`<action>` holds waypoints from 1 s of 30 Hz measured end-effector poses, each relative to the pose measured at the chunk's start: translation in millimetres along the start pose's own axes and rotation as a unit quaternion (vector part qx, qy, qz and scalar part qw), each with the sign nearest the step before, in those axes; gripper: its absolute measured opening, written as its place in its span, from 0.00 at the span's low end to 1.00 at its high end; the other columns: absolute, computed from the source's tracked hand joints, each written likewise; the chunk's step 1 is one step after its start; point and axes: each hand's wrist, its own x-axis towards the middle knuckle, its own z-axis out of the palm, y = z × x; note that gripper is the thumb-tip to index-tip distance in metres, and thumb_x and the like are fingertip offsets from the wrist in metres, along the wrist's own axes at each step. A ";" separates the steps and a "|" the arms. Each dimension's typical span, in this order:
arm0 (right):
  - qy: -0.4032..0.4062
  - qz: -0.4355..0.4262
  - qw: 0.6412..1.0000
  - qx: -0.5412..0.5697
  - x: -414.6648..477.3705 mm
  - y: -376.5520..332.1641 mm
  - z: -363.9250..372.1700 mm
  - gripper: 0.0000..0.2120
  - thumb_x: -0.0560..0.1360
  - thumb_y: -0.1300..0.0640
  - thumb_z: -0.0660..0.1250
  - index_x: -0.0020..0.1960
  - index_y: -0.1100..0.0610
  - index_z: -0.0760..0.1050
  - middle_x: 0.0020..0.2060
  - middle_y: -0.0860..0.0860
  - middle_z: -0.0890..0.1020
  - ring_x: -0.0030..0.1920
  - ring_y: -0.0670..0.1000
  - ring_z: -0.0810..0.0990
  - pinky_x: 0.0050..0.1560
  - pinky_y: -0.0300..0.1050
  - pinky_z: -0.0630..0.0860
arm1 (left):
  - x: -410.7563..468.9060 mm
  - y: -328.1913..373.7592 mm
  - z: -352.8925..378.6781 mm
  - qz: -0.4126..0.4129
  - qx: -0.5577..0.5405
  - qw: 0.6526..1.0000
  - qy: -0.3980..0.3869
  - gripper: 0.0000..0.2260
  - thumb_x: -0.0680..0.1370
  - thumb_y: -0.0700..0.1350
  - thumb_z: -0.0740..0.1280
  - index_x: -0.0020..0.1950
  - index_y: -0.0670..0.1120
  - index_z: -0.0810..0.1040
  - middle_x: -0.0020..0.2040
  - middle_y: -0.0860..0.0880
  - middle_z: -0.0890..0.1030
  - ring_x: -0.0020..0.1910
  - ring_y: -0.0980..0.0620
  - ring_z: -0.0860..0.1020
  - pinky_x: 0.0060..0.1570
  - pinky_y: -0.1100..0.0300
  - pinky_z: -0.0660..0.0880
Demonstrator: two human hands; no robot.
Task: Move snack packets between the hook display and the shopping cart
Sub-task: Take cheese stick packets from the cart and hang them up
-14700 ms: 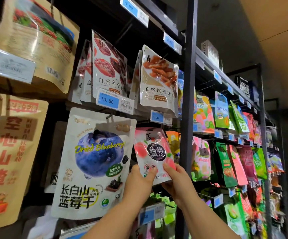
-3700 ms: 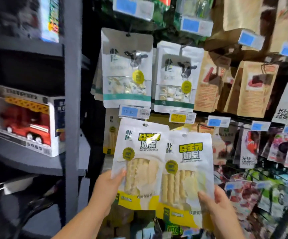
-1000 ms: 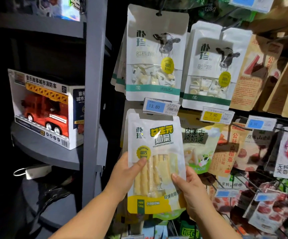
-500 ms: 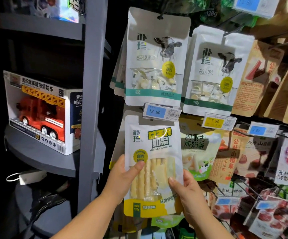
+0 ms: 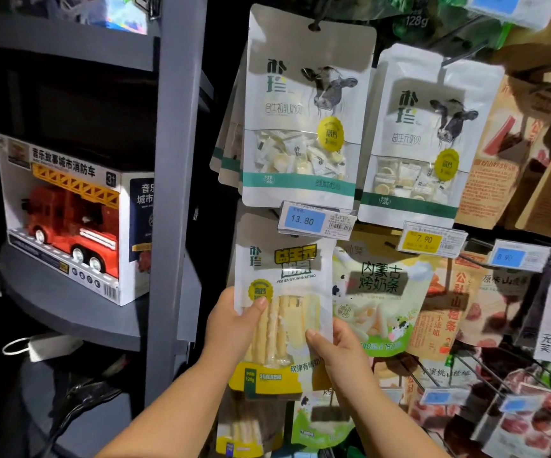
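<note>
Head view. Milk-stick packet (image 5: 284, 276) upright at frame centre, with its top edge behind the blue 13.80 price tag (image 5: 303, 220) at its 12 o'clock. Left hand (image 5: 231, 328) pinches the packet's 9 o'clock edge, thumb on front. Right hand (image 5: 336, 355) pinches its 4 o'clock edge, thumb on front. Boxed toy fire truck (image 5: 69, 219) at 9 o'clock, beyond the grey post (image 5: 175, 160).

Stick packet (image 5: 280, 312): between my left hand (image 5: 231, 328), at its left edge, and my right hand (image 5: 336, 352), at its right edge; top behind a price tag (image 5: 313, 221). Above the tag: a hanging pouch (image 5: 303, 110), a second pouch (image 5: 422, 137) to its right. Far left, past an upright post (image 5: 175, 193): a toy box (image 5: 69, 219) on a shelf (image 5: 79, 322).
</note>
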 end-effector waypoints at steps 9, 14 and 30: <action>0.070 0.050 0.982 -0.166 25.4 -2.1 8.7 0.09 0.78 0.50 0.65 0.47 0.56 0.73 0.40 0.57 0.77 0.36 0.51 0.72 0.37 0.45 0.67 | 33.3 -10.7 13.0 -0.018 0.040 0.999 0.026 0.06 0.77 0.47 0.69 0.51 0.52 0.73 0.44 0.54 0.78 0.46 0.51 0.77 0.47 0.57 0.74; 0.066 0.047 0.979 -0.187 24.3 -1.4 6.1 0.07 0.79 0.51 0.65 0.50 0.55 0.75 0.43 0.50 0.81 0.41 0.49 0.77 0.42 0.45 0.73 | 33.3 -21.9 15.6 -0.013 0.057 0.998 0.028 0.07 0.77 0.49 0.68 0.52 0.52 0.73 0.44 0.57 0.78 0.46 0.52 0.77 0.43 0.59 0.69; 0.101 0.030 0.978 -0.183 -31.9 18.3 -38.1 0.05 0.78 0.52 0.66 0.48 0.52 0.74 0.41 0.49 0.80 0.42 0.49 0.78 0.42 0.41 0.72 | -34.1 -44.4 52.0 0.141 0.167 0.968 0.126 0.17 0.72 0.44 0.71 0.56 0.43 0.69 0.54 0.44 0.69 0.54 0.48 0.66 0.57 0.54 0.63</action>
